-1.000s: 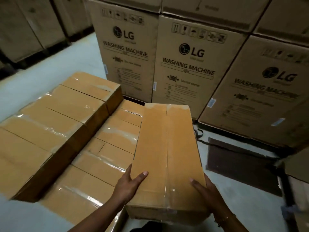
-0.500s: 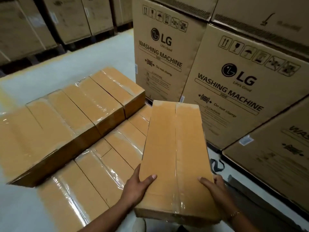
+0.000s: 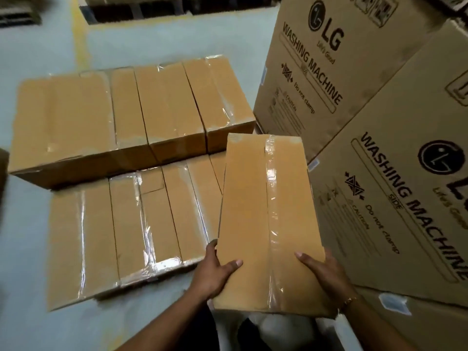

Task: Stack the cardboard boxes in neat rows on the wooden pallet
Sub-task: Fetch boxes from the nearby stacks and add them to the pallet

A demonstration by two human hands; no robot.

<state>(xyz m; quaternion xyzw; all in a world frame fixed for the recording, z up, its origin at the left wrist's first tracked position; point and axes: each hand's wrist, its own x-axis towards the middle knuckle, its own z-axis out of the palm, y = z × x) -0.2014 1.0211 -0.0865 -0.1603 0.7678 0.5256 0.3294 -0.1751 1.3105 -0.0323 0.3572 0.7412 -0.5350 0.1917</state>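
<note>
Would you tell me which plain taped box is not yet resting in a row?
The box gripped at its near end by the left hand and right hand; the other boxes lie in rows.

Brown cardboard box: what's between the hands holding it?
Head view: only that long brown cardboard box, taped down its middle, between left hand and right hand.

A single wide-angle view from the person's head looks forward and steeply down, close above the left hand and right hand gripping the held box. Stacked boxes fill the frame left of the grip, and washing-machine cartons fill it to the right.
</note>
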